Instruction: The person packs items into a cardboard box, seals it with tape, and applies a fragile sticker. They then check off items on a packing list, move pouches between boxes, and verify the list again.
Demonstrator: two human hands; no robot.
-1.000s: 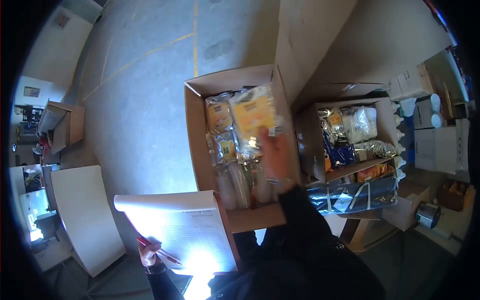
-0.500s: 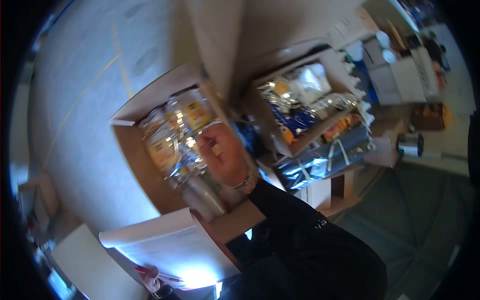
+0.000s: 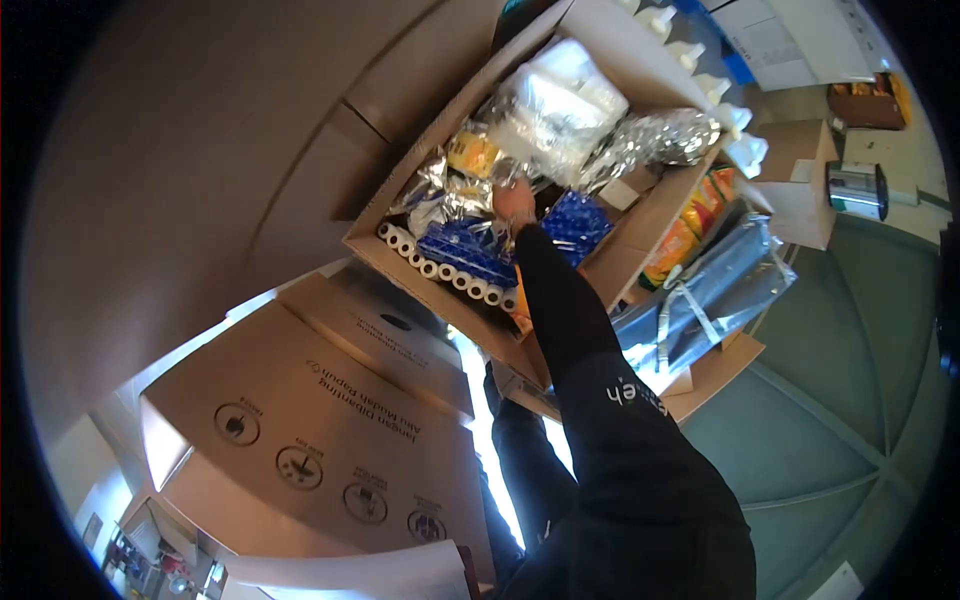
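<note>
Foil packets (image 3: 437, 205) touching right hand (image 3: 514, 203)

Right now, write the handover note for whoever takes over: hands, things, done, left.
Right hand: inside the open box, at the foil packs; grip unclear.
Left hand: out of view.
Things: blue packs beside the hand, clear bag beyond it, rolls along the box's near wall.
Done: box open, hand in it.
Left: nothing lifted out yet.

The open cardboard box (image 3: 650, 210) holds foil packets (image 3: 655, 135) and blue packs (image 3: 575, 220).
</note>
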